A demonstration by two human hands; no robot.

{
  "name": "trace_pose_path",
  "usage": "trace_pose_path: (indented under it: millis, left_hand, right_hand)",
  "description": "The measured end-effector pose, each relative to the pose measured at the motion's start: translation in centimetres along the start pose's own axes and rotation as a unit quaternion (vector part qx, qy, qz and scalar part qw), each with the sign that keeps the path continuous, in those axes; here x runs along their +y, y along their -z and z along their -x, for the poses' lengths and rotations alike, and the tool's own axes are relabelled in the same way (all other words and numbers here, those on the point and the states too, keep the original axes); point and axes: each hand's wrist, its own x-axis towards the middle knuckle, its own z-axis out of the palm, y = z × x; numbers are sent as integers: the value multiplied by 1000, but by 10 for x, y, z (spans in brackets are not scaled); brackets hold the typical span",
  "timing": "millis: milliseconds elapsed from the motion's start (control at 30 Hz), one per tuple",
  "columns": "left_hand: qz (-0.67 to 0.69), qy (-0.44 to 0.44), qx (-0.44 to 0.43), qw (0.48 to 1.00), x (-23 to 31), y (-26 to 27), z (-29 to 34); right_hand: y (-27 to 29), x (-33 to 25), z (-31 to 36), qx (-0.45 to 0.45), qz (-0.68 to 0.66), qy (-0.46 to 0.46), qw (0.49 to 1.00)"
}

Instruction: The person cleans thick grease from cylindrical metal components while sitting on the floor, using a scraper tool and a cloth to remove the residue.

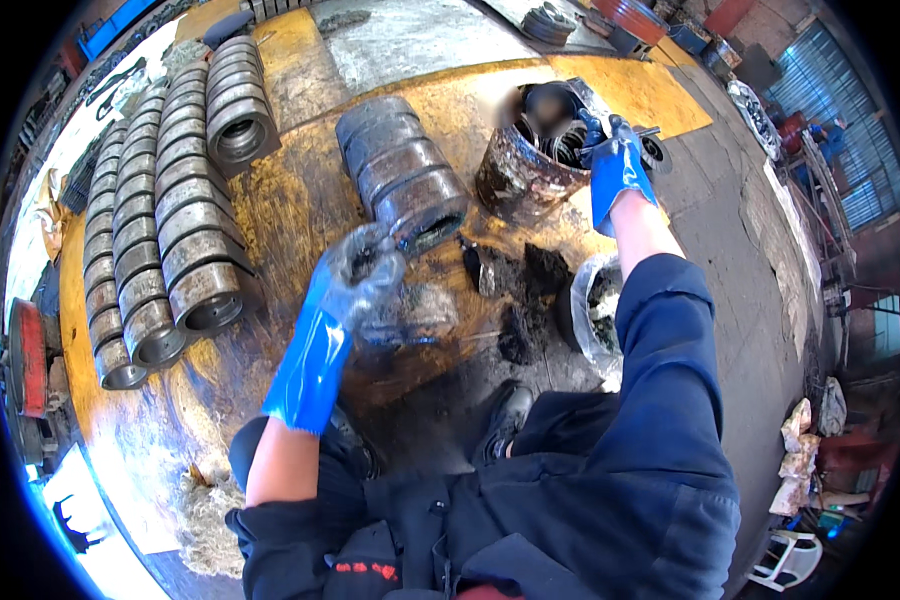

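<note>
My left hand (362, 272), in a blue rubber glove smeared grey and dark, has its fingers curled around a dark spot I cannot make out. It hovers just in front of a short row of thick metal rings (400, 165) lying on their sides. A flat greasy piece (410, 315) lies beside it on the sheet. My right hand (618, 155), also blue-gloved, is closed at the rim of a rusty, stained metal bucket (525, 180); a short metal bar (646, 131) shows by its fingers. Dark coiled or ringed parts (568, 145) sit in the bucket, partly blurred.
Long rows of metal rings (198, 215) stand at the left on the yellow, oil-stained sheet (290, 215). Dark greasy lumps (530, 275) lie before a plastic-lined container (582, 305). Fibrous waste (210, 515) is near left. A white plastic chair (788, 560) stands lower right.
</note>
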Motion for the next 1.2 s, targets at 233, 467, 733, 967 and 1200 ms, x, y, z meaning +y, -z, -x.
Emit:
trace_pose_path:
  millis: [233, 467, 733, 967, 1200]
  left_hand:
    - [-130, -6, -31, 991, 11, 15, -1]
    - [-221, -47, -17, 974, -64, 71, -12]
    - [-376, 61, -88, 921, -72, 79, 13]
    - [-747, 98, -58, 654, -74, -8, 41]
    - [-838, -16, 23, 545, -168, -25, 29]
  right_hand:
    - [96, -31, 110, -313, -670, -150, 657]
    - [112, -40, 244, -375, -792, -232, 422]
    - [76, -35, 326, -350, -363, -248, 827]
    - [115, -27, 322, -468, 20, 77, 880]
    - [115, -26, 309, -381, -279, -280, 836]
